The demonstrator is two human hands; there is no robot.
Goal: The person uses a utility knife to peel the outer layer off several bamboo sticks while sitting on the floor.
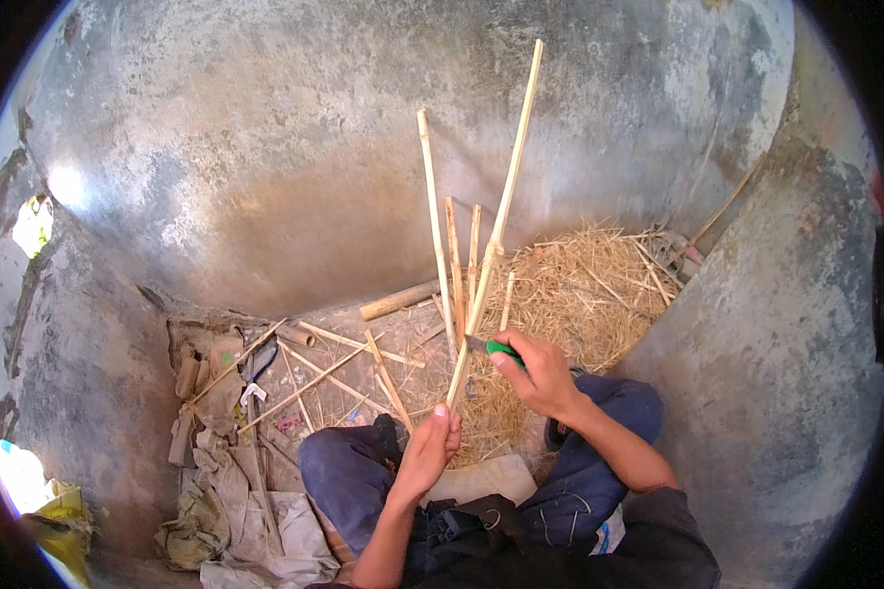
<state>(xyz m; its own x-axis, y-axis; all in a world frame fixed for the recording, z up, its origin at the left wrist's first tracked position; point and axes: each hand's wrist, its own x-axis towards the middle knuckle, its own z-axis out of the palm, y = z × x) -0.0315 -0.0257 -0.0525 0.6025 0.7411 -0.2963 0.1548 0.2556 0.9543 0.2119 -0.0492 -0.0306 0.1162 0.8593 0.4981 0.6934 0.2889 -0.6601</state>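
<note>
Currently, your left hand [428, 454] pinches the near end of a long stick [493, 250] that slants away, its far end leaning right. Your right hand [542, 375] is curled round a green knife [504, 349], its blade meeting the stick just beyond your left hand.

1 fisheye view, downward from the head

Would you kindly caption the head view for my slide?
Near heaped straw, left hand grips a long pale stick; right hand holds a green-handled knife against it.
</note>
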